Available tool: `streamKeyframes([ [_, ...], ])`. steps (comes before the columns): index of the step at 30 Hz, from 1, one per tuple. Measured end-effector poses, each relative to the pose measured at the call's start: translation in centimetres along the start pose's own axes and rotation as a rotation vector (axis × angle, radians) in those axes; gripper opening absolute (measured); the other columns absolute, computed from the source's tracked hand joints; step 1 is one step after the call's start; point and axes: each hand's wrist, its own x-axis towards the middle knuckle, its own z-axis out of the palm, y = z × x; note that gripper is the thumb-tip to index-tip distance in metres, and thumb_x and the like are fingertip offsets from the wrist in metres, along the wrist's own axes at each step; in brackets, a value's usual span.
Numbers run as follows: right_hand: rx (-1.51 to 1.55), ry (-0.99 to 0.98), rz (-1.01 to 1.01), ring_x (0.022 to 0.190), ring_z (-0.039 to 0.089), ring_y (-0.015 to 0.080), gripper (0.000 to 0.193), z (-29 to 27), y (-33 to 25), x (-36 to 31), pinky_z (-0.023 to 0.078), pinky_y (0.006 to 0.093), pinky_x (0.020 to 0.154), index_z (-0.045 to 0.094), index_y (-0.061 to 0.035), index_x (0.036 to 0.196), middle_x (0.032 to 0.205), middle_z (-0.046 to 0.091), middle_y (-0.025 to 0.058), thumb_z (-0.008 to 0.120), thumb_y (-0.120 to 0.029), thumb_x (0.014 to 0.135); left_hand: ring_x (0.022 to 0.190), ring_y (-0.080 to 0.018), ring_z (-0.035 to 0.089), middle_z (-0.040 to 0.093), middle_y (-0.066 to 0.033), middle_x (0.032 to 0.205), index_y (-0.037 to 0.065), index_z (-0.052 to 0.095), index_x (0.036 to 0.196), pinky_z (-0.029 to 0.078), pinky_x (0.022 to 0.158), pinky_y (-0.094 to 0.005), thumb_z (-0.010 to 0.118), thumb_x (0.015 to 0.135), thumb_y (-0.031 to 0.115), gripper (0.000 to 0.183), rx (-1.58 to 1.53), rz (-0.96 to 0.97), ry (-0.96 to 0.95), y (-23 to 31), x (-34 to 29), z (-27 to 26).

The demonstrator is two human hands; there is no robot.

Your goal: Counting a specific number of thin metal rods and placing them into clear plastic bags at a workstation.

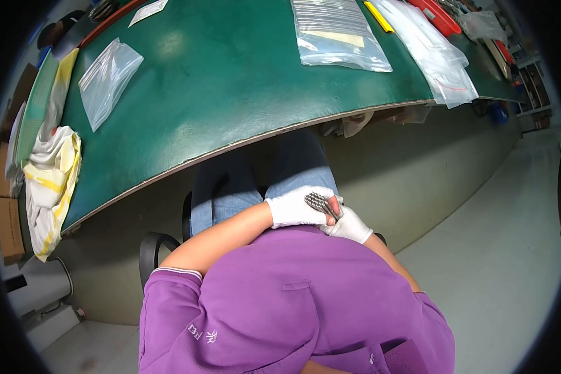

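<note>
A bundle of slender grey metal rods with shiny ends rests in my left hand, low in my lap. This hand wears a white glove, and its fingers are closed round the bundle. Bare fingertips show beside the rods. My right hand, also in a white glove, is closed against the lower end of the same bundle. Its fingers are partly hidden behind the rods and the left hand. Both hands are close together above my jeans, away from the table edge.
The green table curves across in front of me. On it lie a clear plastic bag, zip bags, a yellow cutter, plastic sheets and a red tray. A yellow-white cloth hangs at the left edge.
</note>
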Motion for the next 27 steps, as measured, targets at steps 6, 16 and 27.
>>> streamKeyframes([
  [6,0.019,-0.052,0.070,0.095,0.061,0.0282,0.036,-0.4,0.2,0.1,0.047,0.0332,0.083,0.057,-0.0064,0.108,0.100,0.063,0.0131,0.067,-0.021,0.077,0.078,-0.0077,0.056,0.060,0.0006,0.082,0.007,0.060,0.087,0.048,0.065,-0.0227,0.072,0.075,0.009,0.016,-0.051,-0.007,0.013,-0.3,0.3,0.0],
  [16,0.050,-0.011,-0.075,0.105,0.054,0.0188,0.060,-0.6,-1.5,0.7,0.044,0.0307,0.089,0.046,-0.0029,0.124,0.114,0.056,0.0113,0.073,-0.021,0.074,0.083,-0.0090,0.058,0.065,-0.0030,0.093,0.003,0.062,0.089,0.049,0.075,-0.0261,0.071,0.077,0.009,0.016,-0.070,0.113,0.077,1.5,0.2,0.1],
  [27,0.639,0.018,-0.502,0.088,0.061,0.0150,0.068,-2.8,-18.6,3.2,0.046,0.0231,0.067,0.045,-0.0005,0.125,0.109,0.061,0.0108,0.080,-0.008,0.068,0.117,-0.0322,0.049,0.064,0.0065,0.088,0.017,0.053,0.072,0.033,0.103,-0.0566,0.066,0.079,0.043,0.029,-0.889,0.748,0.278,12.0,-2.2,-1.4],
])
